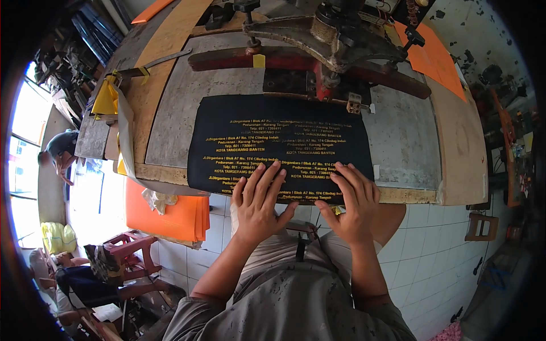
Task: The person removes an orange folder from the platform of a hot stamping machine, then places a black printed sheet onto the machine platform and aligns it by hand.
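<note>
A black sheet (244,111) printed with rows of gold address text lies on the grey metal bed of a press (176,119). Its near edge reaches the front edge of the bed. My left hand (259,196) rests on the near left part of the sheet, fingers spread and stretched forward. On the near right part lies my right hand (352,202), its fingers also extended and the thumb at the near edge. Above the far edge of the sheet stands the press head (333,85) with its red crossbar (387,78); its small metal block is close to the sheet's far right part.
Orange sheets (165,213) are stacked low at the left, with another orange sheet (435,59) at the far right. A yellow roll (105,96) sits on the table's left side. Other people (60,148) are at the left, near a red stool (133,253).
</note>
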`<state>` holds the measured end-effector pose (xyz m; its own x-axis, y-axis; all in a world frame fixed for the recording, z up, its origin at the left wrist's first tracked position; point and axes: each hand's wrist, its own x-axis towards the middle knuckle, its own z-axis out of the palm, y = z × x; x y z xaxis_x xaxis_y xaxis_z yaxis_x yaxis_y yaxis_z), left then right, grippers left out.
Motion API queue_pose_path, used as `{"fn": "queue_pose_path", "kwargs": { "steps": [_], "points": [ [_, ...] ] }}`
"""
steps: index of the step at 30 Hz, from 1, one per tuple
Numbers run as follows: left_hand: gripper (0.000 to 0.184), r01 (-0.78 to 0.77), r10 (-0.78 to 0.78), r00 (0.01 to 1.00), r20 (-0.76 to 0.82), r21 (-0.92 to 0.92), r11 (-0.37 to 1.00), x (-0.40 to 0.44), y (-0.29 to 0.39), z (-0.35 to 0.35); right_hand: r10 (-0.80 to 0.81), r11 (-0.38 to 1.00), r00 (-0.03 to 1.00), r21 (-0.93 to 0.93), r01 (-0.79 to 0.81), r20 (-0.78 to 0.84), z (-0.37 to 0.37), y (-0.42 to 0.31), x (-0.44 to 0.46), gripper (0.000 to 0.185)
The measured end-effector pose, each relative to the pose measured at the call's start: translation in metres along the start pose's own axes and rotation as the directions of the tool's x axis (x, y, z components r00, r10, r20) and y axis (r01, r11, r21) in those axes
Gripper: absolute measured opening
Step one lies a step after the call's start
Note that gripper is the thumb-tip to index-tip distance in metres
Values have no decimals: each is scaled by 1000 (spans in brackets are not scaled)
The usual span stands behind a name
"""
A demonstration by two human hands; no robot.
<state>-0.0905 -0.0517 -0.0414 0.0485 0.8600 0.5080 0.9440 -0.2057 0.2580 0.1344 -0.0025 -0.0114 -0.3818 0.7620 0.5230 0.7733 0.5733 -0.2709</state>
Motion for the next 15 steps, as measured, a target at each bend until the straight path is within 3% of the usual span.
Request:
{"fn": "queue_pose_path", "kwargs": {
  "steps": [8, 14, 15],
  "points": [
    [69, -11, 12, 998, 63, -16, 1000, 2, -1, -12, 14, 1000, 999, 17, -15, 31, -6, -2, 2, 56],
    [48, 7, 8, 997, 74, -197, 980, 7, -10, -39, 19, 998, 999, 57, -21, 32, -7, -2, -11, 51],
    [39, 20, -22, 1000, -13, -156, 988, 7, -18, -45, 21, 998, 1000, 62, -23, 22, -6, -1, -15, 50]
  ]
}}
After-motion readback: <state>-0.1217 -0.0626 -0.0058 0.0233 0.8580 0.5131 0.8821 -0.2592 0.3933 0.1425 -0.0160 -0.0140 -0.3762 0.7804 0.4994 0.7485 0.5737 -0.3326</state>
